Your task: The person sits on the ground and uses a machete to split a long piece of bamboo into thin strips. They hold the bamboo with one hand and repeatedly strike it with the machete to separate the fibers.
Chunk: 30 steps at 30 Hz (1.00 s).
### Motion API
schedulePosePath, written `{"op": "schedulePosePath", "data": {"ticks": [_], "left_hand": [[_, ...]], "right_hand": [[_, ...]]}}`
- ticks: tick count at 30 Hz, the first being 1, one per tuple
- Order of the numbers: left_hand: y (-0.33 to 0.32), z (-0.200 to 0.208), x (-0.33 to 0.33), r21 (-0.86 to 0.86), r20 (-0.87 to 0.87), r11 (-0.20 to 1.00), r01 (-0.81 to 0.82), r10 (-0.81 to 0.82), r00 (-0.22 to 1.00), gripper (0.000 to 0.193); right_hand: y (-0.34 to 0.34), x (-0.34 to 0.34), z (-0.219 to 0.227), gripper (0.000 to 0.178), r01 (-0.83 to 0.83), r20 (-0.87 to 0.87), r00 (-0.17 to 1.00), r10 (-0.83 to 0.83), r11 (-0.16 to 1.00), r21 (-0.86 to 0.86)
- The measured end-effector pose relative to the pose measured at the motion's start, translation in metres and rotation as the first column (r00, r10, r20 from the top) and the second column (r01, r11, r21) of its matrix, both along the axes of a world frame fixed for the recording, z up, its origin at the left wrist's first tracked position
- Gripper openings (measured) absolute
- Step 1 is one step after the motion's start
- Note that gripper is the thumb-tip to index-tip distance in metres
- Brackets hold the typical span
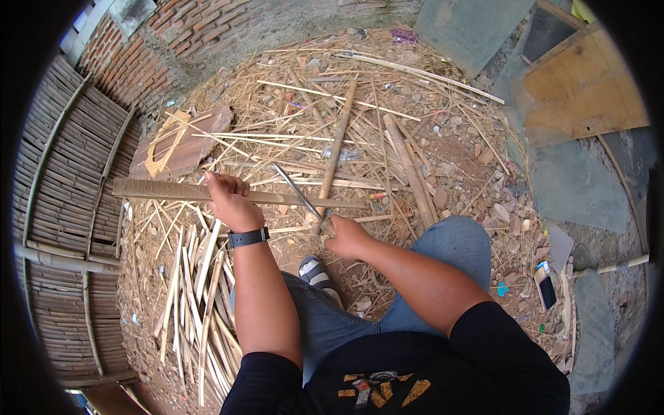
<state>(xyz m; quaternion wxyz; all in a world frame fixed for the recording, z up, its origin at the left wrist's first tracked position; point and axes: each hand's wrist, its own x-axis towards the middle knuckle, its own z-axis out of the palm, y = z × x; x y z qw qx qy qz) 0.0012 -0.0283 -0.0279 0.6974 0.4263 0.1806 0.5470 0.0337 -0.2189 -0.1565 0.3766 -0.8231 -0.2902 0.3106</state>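
My left hand (pixel 232 205) is closed around a long, flat brown bamboo or wood slat (pixel 158 189), which lies crosswise in front of me. The slat's wider end sticks out past the left of that hand; its narrower end runs right, beyond my right hand. In my right hand (pixel 348 237) is a knife (pixel 293 185) with a long, narrow metal blade, tilted up and to the left. The blade crosses the slat between my two hands; whether it touches the slat I cannot tell. Fingers cover most of the knife's handle.
Pale split strips (pixel 197 297) lie heaped at my left. Two round poles, a thin one (pixel 339 142) and a thicker one (pixel 413 173), rest on the littered ground ahead. My sandalled foot (pixel 318 275) is below the slat. A phone-like object (pixel 545 287) lies at right. A bamboo wall (pixel 59 173) stands left.
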Motion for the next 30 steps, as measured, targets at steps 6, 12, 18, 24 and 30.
{"op": "schedulePosePath", "data": {"ticks": [6,12,18,24,30], "left_hand": [[-0.0006,-0.0002,0.0002,0.008,0.001,1.0,-0.003,0.003,1.0,0.033],[0.0009,-0.002,-0.0006,0.004,-0.015,1.0,0.002,-0.002,1.0,0.032],[0.0005,-0.0013,-0.0002,0.0,-0.014,1.0,-0.006,0.006,1.0,0.033],[0.0008,-0.0015,-0.0005,-0.009,-0.006,1.0,-0.006,0.006,1.0,0.034],[0.0013,-0.0018,0.0,0.002,0.001,1.0,0.014,-0.014,1.0,0.034]], "right_hand": [[-0.0003,-0.0004,-0.0003,0.059,-0.004,0.024,1.0,0.004,1.0,0.003],[-0.0013,-0.0012,0.0035,0.059,0.008,-0.001,1.0,-0.008,1.0,0.01],[-0.0016,-0.0003,0.0044,0.059,0.005,-0.028,1.0,-0.005,1.0,0.002],[-0.0014,-0.0007,0.006,0.059,0.003,-0.02,1.0,-0.003,1.0,-0.001],[-0.0001,0.0004,0.0009,0.059,-0.001,-0.007,1.0,0.001,1.0,-0.002]]}}
